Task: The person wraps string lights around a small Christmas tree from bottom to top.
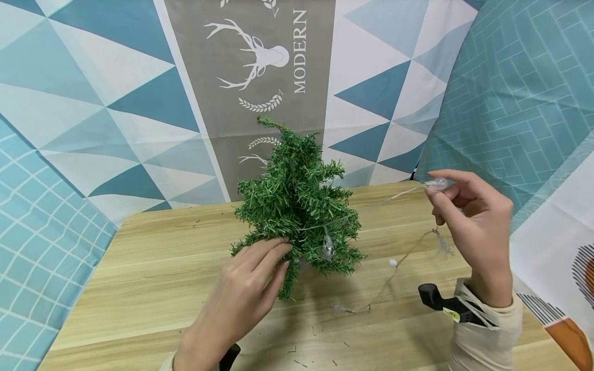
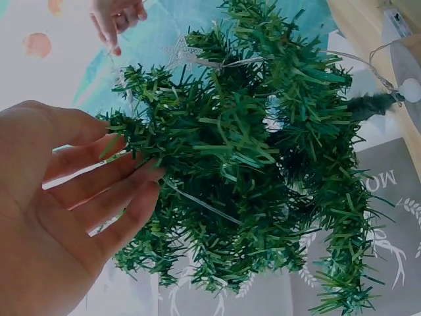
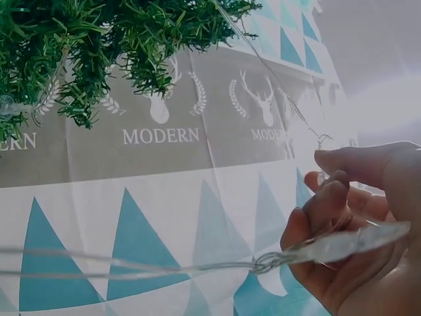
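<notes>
Beige sleeves (image 1: 484, 337), the right one rumpled, are worn with a black wrist mount (image 1: 466, 313) bearing a rounded knob (image 1: 430, 297) and a small yellow-green sticker (image 1: 451, 314).

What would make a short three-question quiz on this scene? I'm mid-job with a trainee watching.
1. Which hand is held away from the tree, pinching the light string?
2. True or false: the tree lies on its side.
3. Fill in the blank: the word printed on the backdrop behind the tree is ____.

Key:
1. The right hand.
2. False; it stands upright.
3. MODERN.
</notes>
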A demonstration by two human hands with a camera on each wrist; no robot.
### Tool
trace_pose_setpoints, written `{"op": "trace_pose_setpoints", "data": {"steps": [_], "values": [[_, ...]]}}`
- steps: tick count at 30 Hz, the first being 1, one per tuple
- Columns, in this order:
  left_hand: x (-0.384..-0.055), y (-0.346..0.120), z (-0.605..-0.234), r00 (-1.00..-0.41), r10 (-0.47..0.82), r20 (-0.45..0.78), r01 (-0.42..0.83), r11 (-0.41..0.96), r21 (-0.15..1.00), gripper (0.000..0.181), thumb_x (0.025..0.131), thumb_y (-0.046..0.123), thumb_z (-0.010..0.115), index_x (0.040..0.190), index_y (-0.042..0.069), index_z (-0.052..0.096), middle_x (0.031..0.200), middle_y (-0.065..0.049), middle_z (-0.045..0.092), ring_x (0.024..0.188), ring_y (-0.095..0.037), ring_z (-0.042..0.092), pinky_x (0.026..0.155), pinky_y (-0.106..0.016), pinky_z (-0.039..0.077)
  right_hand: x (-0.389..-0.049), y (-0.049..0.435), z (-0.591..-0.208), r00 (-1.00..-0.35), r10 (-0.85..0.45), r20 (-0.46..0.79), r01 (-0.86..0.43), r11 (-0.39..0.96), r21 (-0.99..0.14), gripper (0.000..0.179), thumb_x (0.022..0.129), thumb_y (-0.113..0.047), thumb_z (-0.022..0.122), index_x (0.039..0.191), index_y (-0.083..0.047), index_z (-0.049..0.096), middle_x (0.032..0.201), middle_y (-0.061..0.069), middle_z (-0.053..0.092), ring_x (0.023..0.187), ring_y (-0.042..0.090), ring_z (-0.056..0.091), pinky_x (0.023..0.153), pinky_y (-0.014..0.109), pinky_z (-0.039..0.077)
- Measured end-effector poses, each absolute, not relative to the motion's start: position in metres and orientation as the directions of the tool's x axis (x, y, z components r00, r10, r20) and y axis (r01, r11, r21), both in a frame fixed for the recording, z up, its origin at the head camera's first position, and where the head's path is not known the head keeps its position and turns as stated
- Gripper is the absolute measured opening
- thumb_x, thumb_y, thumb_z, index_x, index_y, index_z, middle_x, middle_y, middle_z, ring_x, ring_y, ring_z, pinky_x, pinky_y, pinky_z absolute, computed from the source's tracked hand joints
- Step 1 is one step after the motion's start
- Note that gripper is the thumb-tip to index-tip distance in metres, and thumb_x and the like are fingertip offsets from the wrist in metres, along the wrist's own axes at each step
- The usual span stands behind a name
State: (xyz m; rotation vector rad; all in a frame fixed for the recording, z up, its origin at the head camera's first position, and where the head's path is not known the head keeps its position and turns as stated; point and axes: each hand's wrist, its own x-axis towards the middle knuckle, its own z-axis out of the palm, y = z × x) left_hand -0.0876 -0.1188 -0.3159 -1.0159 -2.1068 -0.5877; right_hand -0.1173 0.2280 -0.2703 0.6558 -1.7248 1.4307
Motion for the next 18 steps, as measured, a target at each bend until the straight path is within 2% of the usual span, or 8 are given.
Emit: {"op": "trace_pose_setpoints", "data": {"steps": [4, 13, 16, 18], "values": [[-0.087, -0.119, -0.318, -0.46, 0.492, 0.739, 0.785, 0.614, 0.079, 0.024, 0.094, 0.009, 0.06, 0.114, 0.002, 0.07, 0.116, -0.01, 0.069, 0.108, -0.024, 0.065, 0.093, -0.038, 0.055, -0.119, 0.224, -0.267, -0.553, 0.128, 0.823, -0.803, 0.183, -0.568, 0.024, 0.085, 0.017, 0.062, 0.109, 0.02, 0.064, 0.06, 0.009, 0.056, 0.048, 0.01, 0.049, 0.047, 0.02, 0.041], [-0.089, -0.113, -0.324, -0.501, 0.476, 0.723, 0.736, 0.673, 0.067, 0.025, 0.084, 0.003, 0.069, 0.109, 0.002, 0.071, 0.115, -0.013, 0.067, 0.105, -0.027, 0.065, 0.094, -0.04, 0.055, -0.13, 0.225, -0.27, -0.537, 0.182, 0.824, -0.819, 0.122, -0.561, 0.029, 0.085, 0.016, 0.062, 0.114, 0.02, 0.061, 0.062, 0.01, 0.061, 0.049, 0.011, 0.052, 0.049, 0.019, 0.044], [-0.089, -0.111, -0.326, -0.515, 0.478, 0.712, 0.735, 0.674, 0.079, 0.026, 0.083, 0.0, 0.068, 0.108, 0.001, 0.071, 0.115, -0.014, 0.066, 0.105, -0.026, 0.064, 0.095, -0.037, 0.055, -0.135, 0.228, -0.269, -0.572, 0.177, 0.801, -0.793, 0.127, -0.595, 0.028, 0.087, 0.015, 0.063, 0.114, 0.019, 0.062, 0.059, 0.01, 0.059, 0.048, 0.012, 0.05, 0.046, 0.02, 0.039], [-0.09, -0.11, -0.327, -0.52, 0.476, 0.709, 0.737, 0.67, 0.09, 0.026, 0.082, -0.002, 0.067, 0.108, 0.0, 0.07, 0.114, -0.013, 0.065, 0.103, -0.025, 0.064, 0.093, -0.034, 0.055, -0.141, 0.231, -0.266, -0.62, 0.141, 0.772, -0.76, 0.14, -0.635, 0.026, 0.088, 0.013, 0.064, 0.113, 0.017, 0.063, 0.058, 0.01, 0.057, 0.048, 0.013, 0.049, 0.045, 0.022, 0.037]]}}
